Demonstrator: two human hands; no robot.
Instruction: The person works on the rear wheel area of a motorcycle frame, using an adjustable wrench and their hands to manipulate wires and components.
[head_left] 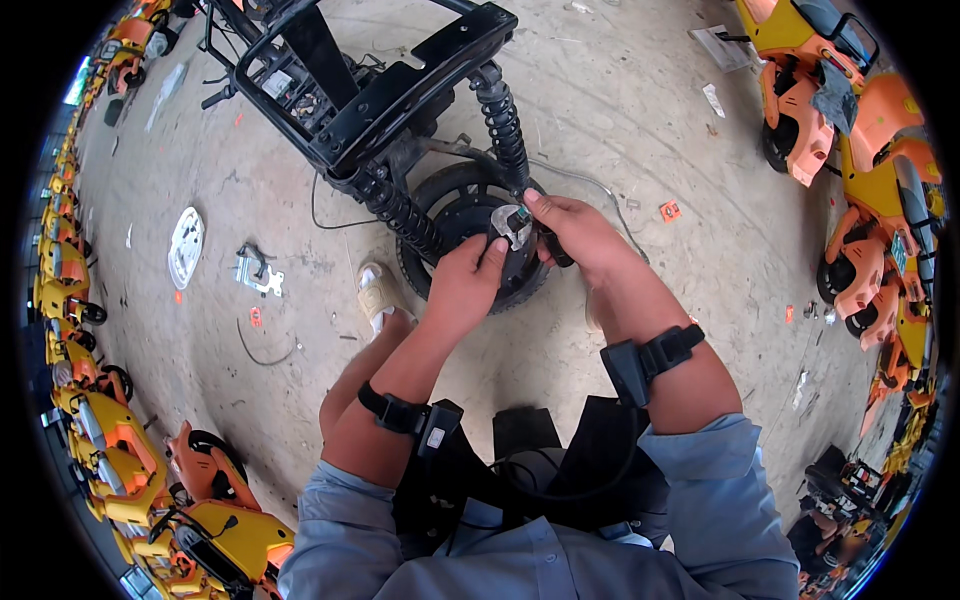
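Note:
Both my hands meet in front of the rear wheel [412,262] of a stripped scooter frame [375,120]. A small part [511,228], pale and partly clear with dark and greenish bits, sits between them. My left hand [468,277] is closed, pinching its lower left edge between thumb and fingers. My right hand [580,237] is closed too, its thumb at the upper right of the part. Its curled fingers wrap a black handle-like piece [556,250], whose kind I cannot make out. Two black coil-spring shock absorbers [501,125] stand on either side of the wheel.
A white oval panel [187,248] and a metal bracket [259,272] lie on the concrete floor at left. A thin cable [600,190] runs behind my right hand. Rows of yellow and orange scooters [885,200] line both sides. Another person [828,540] is at lower right.

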